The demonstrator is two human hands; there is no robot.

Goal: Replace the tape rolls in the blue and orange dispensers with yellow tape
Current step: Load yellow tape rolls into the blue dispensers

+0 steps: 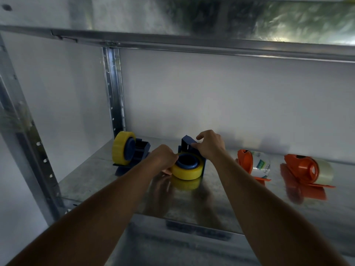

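Both forearms reach forward and up from the bottom corners onto a metal shelf (107, 189). At the left side of a yellow tape roll (187, 170), the left hand (163, 156) has its fingers curled down against the roll's rim; the fingertips are hidden, so it looks like a grip on the roll but I cannot be sure. Beyond it, the right hand (210, 145) has thumb and fingers pinched on the upper front part of a blue dispenser (189, 145), wrist bent slightly down.

That dispenser lies near the middle of the shelf with the roll's open core facing up toward the camera, so the roll's axis points roughly upward and the dispenser's long axis runs away toward the back wall (230, 102).

To the left, close to the upright post (114, 89), a second blue dispenser (134, 152) stands with its yellow roll (121, 150) on edge, core facing right. To the right, well apart from the hands, two orange dispensers (245, 160) (305, 167) lie on the shelf, each carrying a clear roll.

Bare shelf lies between the middle dispenser and the front edge, and an upper shelf (192, 43) hangs over the whole space.
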